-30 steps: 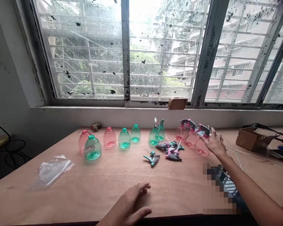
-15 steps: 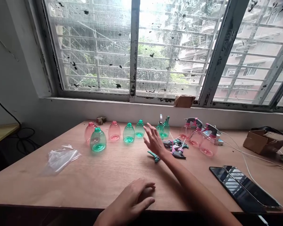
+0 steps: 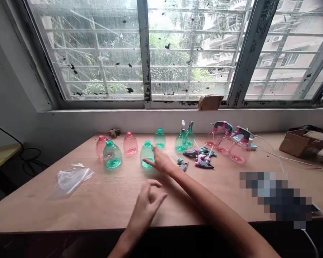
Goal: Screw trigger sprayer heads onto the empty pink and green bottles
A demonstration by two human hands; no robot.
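My right hand reaches across the wooden table and closes on the right side of an empty green bottle, thumb across its lower front. That bottle stands a little nearer to me than its row: a pink bottle, another green bottle, and a green bottle in front of a pink one. My left hand hovers near the table's front edge, fingers loosely apart and holding nothing. Loose trigger spray heads lie just right of my right hand.
Two green bottles with sprayers and three pink ones with sprayers stand at the back right. A crumpled clear plastic bag lies at left. A cardboard box and white cables sit far right. The window sill runs behind the table.
My right hand swung left from the pink sprayer bottles, passed the middle, and closed on the green bottle, which now stands nearer to me. My left hand lifted off the table, fingers curling.
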